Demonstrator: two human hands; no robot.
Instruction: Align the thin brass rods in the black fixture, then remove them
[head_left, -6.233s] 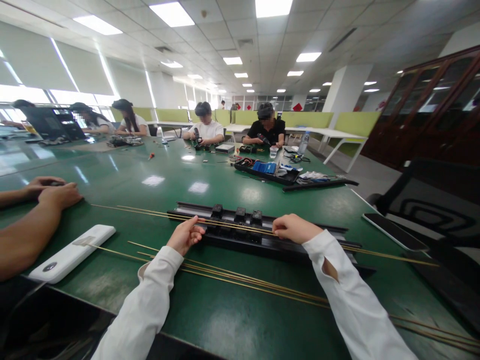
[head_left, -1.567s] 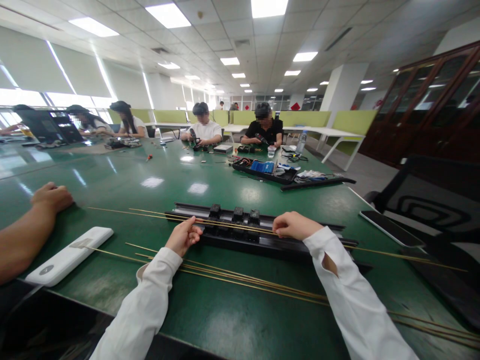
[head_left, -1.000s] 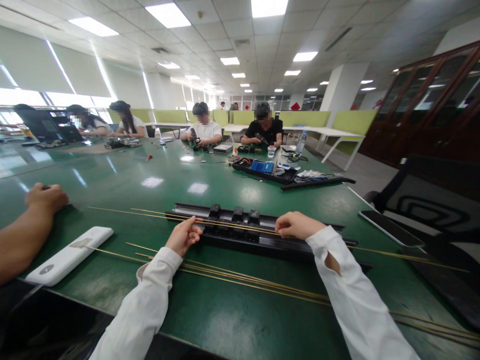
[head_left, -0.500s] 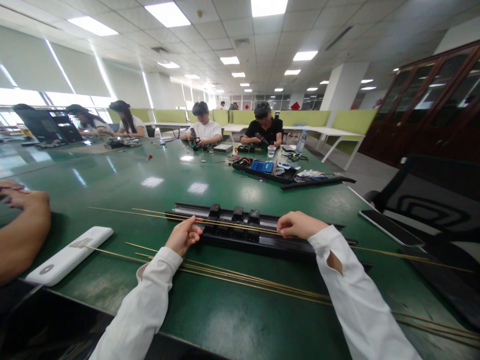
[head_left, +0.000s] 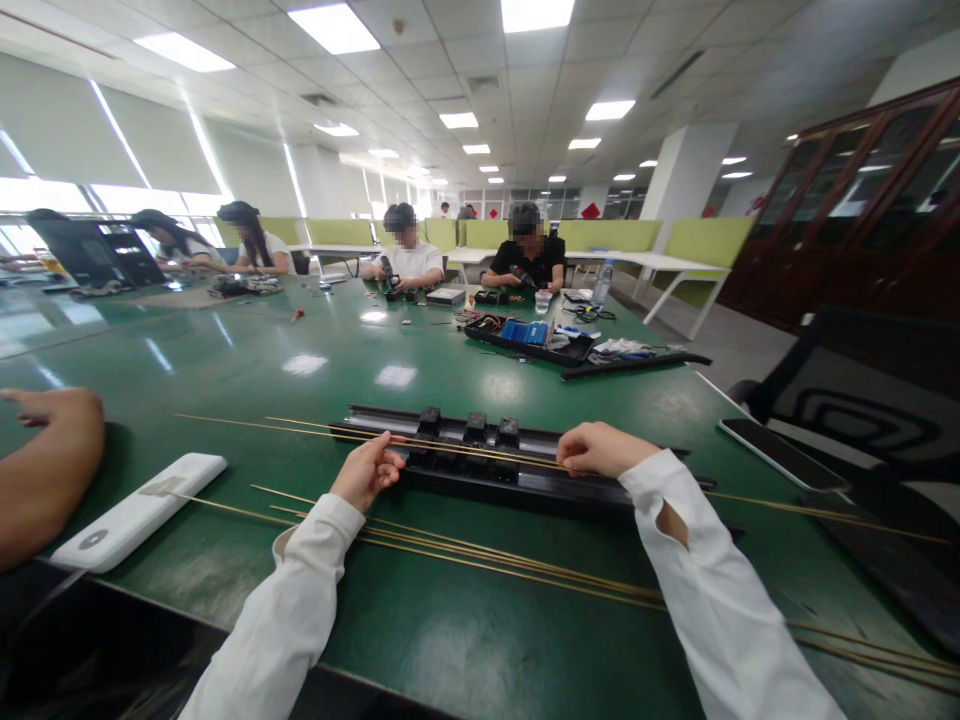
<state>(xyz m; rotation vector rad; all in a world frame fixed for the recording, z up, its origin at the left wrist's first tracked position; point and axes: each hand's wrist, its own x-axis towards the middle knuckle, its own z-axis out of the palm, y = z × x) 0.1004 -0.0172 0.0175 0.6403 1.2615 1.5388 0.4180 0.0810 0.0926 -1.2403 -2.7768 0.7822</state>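
Note:
Thin brass-coloured rods (head_left: pixel 465 453) run across the black rail (head_left: pixel 600 497), held in both of my hands. My left hand (head_left: pixel 367 472) is closed on them left of the rail's middle, thumb on top. To the right, my right hand (head_left: pixel 600 449) pinches the same rods from above, its fingertips over the rail. Between the hands, several small black blocks (head_left: pixel 475 428) sit along the rail, partly behind the rods. More loose brass rods (head_left: pixel 480 556) lie on the green table nearer to me, passing under my forearms.
A white power bank (head_left: pixel 142 510) lies at the left, beside another person's arm (head_left: pixel 52 460). At the right edge rests a phone (head_left: pixel 780 455). Further back stand a black tool tray (head_left: pixel 525 345) and a dark strip (head_left: pixel 637 368). Several people work across the green table (head_left: pixel 225 380).
My right hand has shifted very slightly right along the rods. The left hand keeps its place. The other person's hand at the left has moved a little outward.

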